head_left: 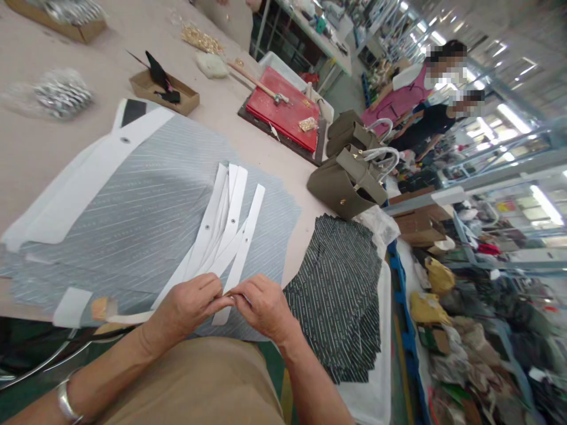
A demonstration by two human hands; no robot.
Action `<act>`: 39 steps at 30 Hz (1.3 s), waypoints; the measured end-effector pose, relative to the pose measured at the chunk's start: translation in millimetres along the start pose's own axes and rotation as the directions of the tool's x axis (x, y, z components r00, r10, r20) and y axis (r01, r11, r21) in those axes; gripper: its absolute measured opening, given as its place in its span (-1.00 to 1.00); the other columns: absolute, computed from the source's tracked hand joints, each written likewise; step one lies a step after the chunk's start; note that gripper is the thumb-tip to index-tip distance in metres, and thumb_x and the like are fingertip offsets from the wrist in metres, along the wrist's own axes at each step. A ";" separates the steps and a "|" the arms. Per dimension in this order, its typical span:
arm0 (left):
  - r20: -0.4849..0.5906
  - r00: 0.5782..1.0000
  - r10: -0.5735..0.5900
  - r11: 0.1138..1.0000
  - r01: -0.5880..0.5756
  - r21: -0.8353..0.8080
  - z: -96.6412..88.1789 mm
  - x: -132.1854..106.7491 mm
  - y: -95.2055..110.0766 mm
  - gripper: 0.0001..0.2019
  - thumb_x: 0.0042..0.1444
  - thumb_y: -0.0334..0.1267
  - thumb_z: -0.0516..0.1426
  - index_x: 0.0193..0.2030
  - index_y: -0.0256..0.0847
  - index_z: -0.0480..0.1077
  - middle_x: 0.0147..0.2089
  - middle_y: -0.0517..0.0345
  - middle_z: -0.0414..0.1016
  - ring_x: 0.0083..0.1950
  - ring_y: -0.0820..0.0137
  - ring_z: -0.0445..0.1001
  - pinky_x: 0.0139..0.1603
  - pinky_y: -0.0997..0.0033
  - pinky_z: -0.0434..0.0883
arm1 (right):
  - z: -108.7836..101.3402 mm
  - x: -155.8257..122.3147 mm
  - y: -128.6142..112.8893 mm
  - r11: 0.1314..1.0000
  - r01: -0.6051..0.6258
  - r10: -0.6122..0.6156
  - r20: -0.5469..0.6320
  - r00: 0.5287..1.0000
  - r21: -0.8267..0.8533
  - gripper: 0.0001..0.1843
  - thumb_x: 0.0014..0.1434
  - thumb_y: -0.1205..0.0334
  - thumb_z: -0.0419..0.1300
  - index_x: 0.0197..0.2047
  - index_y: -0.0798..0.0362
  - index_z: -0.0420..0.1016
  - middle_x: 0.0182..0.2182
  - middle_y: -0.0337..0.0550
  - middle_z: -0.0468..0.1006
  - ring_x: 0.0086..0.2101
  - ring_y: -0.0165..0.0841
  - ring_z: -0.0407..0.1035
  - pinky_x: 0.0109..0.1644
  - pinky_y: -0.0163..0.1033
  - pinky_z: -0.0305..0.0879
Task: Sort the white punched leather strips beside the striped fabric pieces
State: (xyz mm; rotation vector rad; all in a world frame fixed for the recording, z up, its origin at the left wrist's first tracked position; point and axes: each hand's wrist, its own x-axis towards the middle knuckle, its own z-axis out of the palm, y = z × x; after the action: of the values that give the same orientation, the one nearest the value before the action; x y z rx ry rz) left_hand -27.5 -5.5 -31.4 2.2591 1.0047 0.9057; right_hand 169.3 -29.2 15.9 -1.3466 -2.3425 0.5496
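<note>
At the far left of the pale tabletop (pixel 39 147) a clear bag of silvery metal parts (pixel 59 94) lies near a small cardboard tray (pixel 163 93) holding dark pieces. Below them a wide white panel (pixel 84 177) with a metal stud rests on a spread of grey striped sheets (pixel 146 218). On those sheets a fan of long white strips (pixel 225 224) runs from mid-table down toward the person, several strips overlapping, some with a small round stud. The left hand (pixel 188 307), a metal bracelet (pixel 64 401) on its wrist, is closed with fingertips pinched on the near end of the strips; the right hand (pixel 263 307) meets it just beside, fingers curled and pinching the same end, so the two hands touch at their tips. What exactly sits between the fingertips is too small to tell. Right of the hands a stack of dark striped sheets (pixel 341 295) hangs over the table edge. Farther back lie a red board (pixel 283 112) with a hammer (pixel 261 87) on it, and olive-green handbags (pixel 349 177) with white handles. Beyond, two other people stand by shelving.
</note>
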 end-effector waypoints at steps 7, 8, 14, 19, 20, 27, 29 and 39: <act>0.128 0.974 -0.187 0.949 0.213 -0.233 1.8 3.2 -11.1 -0.73 0.34 -0.13 0.00 -0.30 -0.17 0.42 -0.41 0.25 0.47 -0.39 0.46 0.47 -0.35 0.52 0.34 | 26.5 12.3 5.3 0.998 -0.041 0.046 -0.137 0.990 0.037 -0.83 0.23 0.37 0.09 -0.30 0.06 0.51 -0.45 -0.17 0.53 -0.38 -0.37 0.40 -0.28 -0.31 0.30; 0.134 0.967 -0.217 0.938 0.244 -0.244 0.9 5.2 -11.7 -0.71 0.33 -0.14 0.00 -0.35 -0.17 0.41 -0.42 0.25 0.46 -0.38 0.45 0.46 -0.34 0.52 0.34 | 31.4 16.5 8.1 0.989 -0.089 0.108 -0.175 0.979 0.116 -0.83 0.20 0.37 0.10 -0.32 0.06 0.51 -0.46 -0.19 0.53 -0.40 -0.39 0.39 -0.28 -0.32 0.30; 0.205 0.899 -0.386 0.858 0.432 -0.278 0.0 10.6 -12.1 -0.73 0.29 -0.10 0.03 -0.36 -0.15 0.39 -0.45 0.29 0.44 -0.42 0.46 0.41 -0.34 0.50 0.30 | 57.2 48.0 62.8 0.520 -0.503 0.758 -0.102 0.644 0.690 -0.81 0.08 0.16 0.19 -0.39 0.11 0.55 -0.59 -0.29 0.47 -0.55 -0.43 0.34 -0.42 -0.32 0.33; 0.341 0.818 -0.463 0.826 0.537 -0.168 8.4 -0.2 -24.0 -0.76 0.28 -0.13 -0.01 -0.33 -0.12 0.38 -0.39 0.27 0.49 -0.36 0.39 0.45 -0.32 0.45 0.30 | 68.9 66.4 101.1 0.298 -0.523 0.832 0.050 0.552 0.799 -0.67 -0.07 0.03 0.30 -0.35 0.14 0.60 -0.58 -0.27 0.51 -0.56 -0.45 0.35 -0.46 -0.34 0.33; 0.353 0.814 -0.462 0.829 0.538 -0.156 9.7 -2.5 -26.9 -0.77 0.27 -0.14 -0.01 -0.34 -0.12 0.38 -0.37 0.25 0.50 -0.34 0.37 0.46 -0.30 0.44 0.30 | 70.9 68.6 102.8 0.293 -0.533 0.831 0.065 0.553 0.794 -0.67 -0.08 0.03 0.31 -0.35 0.14 0.60 -0.59 -0.28 0.51 -0.57 -0.46 0.34 -0.47 -0.34 0.33; 0.392 0.815 -0.427 0.838 0.519 -0.166 12.6 -8.1 -36.6 -0.77 0.27 -0.16 -0.03 -0.35 -0.12 0.36 -0.35 0.21 0.48 -0.28 0.34 0.47 -0.25 0.41 0.30 | 75.3 79.2 102.4 0.380 -0.679 0.820 0.110 0.561 0.628 -0.72 0.01 0.07 0.25 -0.27 0.09 0.55 -0.63 -0.37 0.42 -0.61 -0.45 0.31 -0.48 -0.33 0.32; 0.401 0.817 -0.415 0.843 0.511 -0.169 12.5 -7.5 -37.1 -0.77 0.28 -0.16 -0.03 -0.35 -0.12 0.36 -0.35 0.21 0.47 -0.27 0.33 0.46 -0.24 0.41 0.30 | 69.5 80.0 107.2 0.476 -0.746 0.821 0.069 0.567 0.466 -0.64 0.00 0.05 0.30 -0.15 0.05 0.51 -0.61 -0.38 0.42 -0.58 -0.41 0.34 -0.45 -0.32 0.32; 0.478 0.790 -0.385 0.852 0.503 -0.144 3.3 -9.5 -32.0 -0.79 0.29 -0.16 -0.04 -0.26 -0.10 0.38 -0.28 0.19 0.50 -0.20 0.31 0.46 -0.18 0.38 0.28 | 65.2 56.7 63.5 0.710 -0.684 0.699 -0.042 0.714 0.167 -0.33 0.07 0.13 0.25 0.23 0.14 0.24 -0.07 0.02 0.51 -0.20 -0.25 0.46 -0.07 -0.16 0.39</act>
State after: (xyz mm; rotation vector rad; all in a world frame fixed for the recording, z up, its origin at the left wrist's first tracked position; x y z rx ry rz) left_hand -44.1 5.8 -58.3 1.7615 1.0682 0.2829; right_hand 155.8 40.5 -64.5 -2.1252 -1.6035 0.8083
